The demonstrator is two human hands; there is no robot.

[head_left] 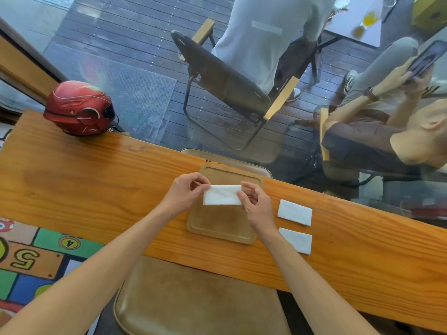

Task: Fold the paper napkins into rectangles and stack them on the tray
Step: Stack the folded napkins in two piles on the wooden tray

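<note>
Napkin (222, 195) between both hands, above tray (217, 226)

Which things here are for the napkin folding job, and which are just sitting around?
For the job:
the napkin being folded, held by the left hand and right hand
two folded napkins on the table
the wooden tray

Just lying about:
the red helmet
the brown seat cushion

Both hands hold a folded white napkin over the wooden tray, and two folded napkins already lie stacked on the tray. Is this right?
Not quite. In the head view the two folded white napkins lie on the wooden table, right of the wooden tray, not stacked on it.
</note>
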